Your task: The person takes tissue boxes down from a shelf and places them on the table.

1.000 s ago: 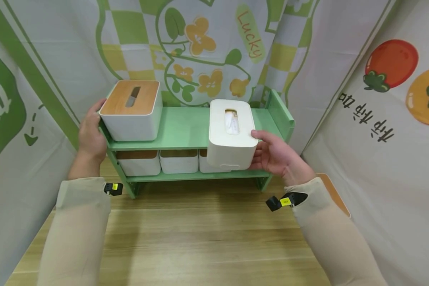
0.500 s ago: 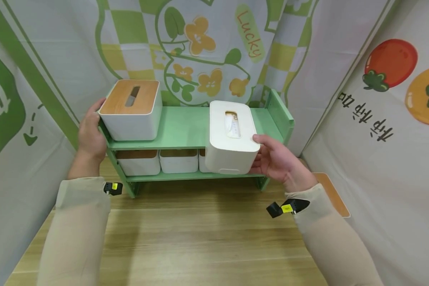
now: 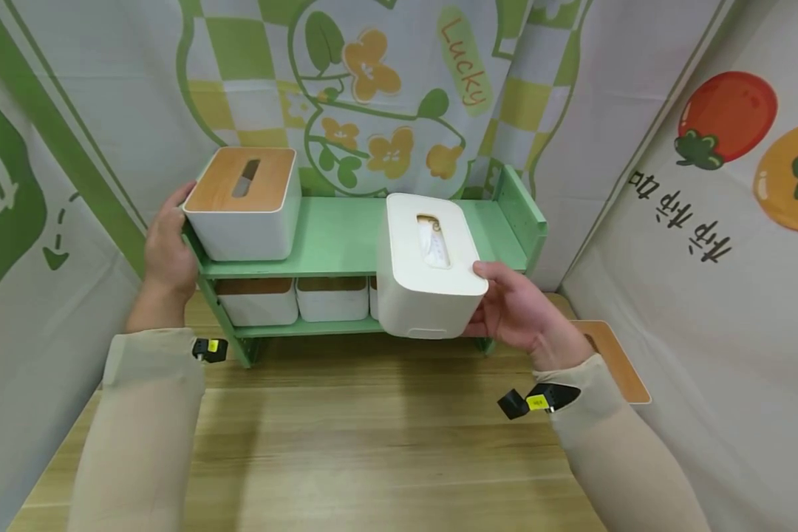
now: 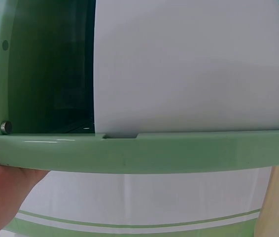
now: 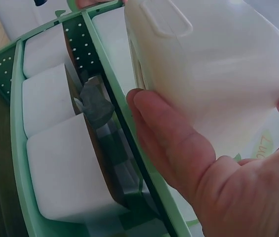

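Observation:
My right hand (image 3: pixel 522 310) grips a white tissue box (image 3: pixel 432 255), thumb on its top edge and fingers under its bottom. Through the oval slot in its lid, something white and gold shows. The right wrist view shows the fingers (image 5: pixel 174 128) curled against its underside. The box is tilted and hangs in front of the green two-tier shelf (image 3: pixel 339 236). At the shelf's left end, my left hand (image 3: pixel 171 247) holds the side panel; the fingertips are mostly hidden. Beside it on the top tier stands a white tissue box with a wooden lid (image 3: pixel 242 203).
Several white boxes with wooden lids fill the lower tier, such as the middle box (image 3: pixel 332 299). A wooden lid (image 3: pixel 615 362) shows low at the right, partly behind my sleeve. Printed cloth hangs behind and on both sides, and wood-look flooring (image 3: pixel 346 436) lies in front.
My right hand has brought the white tissue box forward and down, away from the top tier, and tilted it more. The left hand has stayed at the shelf's side.

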Demonstrator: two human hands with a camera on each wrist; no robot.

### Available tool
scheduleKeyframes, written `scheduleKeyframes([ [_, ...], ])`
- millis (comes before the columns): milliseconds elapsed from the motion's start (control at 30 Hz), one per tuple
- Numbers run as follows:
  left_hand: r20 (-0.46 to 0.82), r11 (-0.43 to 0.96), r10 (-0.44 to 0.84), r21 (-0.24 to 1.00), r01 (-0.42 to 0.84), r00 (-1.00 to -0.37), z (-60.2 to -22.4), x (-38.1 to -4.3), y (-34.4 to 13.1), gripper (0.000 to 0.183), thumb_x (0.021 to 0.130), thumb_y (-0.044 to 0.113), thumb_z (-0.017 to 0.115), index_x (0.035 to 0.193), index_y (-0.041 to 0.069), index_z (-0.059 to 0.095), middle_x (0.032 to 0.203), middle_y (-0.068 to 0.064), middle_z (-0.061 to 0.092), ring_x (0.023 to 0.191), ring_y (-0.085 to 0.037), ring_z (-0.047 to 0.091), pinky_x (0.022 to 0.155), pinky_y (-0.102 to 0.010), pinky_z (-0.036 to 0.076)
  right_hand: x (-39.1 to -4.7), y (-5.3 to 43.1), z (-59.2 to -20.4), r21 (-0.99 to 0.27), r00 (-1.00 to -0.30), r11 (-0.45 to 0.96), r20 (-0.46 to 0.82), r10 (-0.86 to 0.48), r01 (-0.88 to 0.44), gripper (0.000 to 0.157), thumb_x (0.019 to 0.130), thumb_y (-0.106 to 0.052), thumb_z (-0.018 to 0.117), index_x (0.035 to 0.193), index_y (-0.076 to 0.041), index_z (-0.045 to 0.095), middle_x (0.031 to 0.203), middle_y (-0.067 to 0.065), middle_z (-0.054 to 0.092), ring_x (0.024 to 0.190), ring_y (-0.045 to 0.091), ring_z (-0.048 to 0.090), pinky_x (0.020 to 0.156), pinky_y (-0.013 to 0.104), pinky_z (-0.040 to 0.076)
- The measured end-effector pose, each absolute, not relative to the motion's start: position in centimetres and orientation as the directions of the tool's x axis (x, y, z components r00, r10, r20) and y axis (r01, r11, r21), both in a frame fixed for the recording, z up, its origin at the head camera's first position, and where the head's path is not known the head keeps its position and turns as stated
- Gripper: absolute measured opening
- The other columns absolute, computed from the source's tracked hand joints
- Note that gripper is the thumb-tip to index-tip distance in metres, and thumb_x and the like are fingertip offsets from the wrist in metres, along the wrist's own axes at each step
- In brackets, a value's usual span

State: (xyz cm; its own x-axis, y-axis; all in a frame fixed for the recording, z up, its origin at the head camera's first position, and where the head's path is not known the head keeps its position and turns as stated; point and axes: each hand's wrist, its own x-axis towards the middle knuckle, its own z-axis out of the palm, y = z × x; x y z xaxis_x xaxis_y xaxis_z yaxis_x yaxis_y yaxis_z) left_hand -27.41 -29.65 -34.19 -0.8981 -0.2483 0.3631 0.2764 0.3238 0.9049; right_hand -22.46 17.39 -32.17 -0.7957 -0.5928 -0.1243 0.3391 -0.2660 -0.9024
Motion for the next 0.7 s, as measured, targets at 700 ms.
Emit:
scheduleKeyframes([
  [700, 0.352, 0.322, -0.248, 0.909, 0.265, -0.903, -34.2, -27.3, -29.6, 0.057, 0.103, 0.035, 0.013, 0.157, 0.031, 0.034, 0.158, 0.008, 0.030, 0.142, -0.012, 0.026, 0.111, -0.032, 0.021, -19.0, 18.1, -33.8, -0.888, -0.707, -0.328, 0.006, -0.707, 0.321, 0.042, 0.105, -0.033, 0.043, 0.138, -0.008, 0.047, 0.118, 0.011, 0.067, 0.100, 0.026, 0.067, 0.082, 0.049, 0.055],
])
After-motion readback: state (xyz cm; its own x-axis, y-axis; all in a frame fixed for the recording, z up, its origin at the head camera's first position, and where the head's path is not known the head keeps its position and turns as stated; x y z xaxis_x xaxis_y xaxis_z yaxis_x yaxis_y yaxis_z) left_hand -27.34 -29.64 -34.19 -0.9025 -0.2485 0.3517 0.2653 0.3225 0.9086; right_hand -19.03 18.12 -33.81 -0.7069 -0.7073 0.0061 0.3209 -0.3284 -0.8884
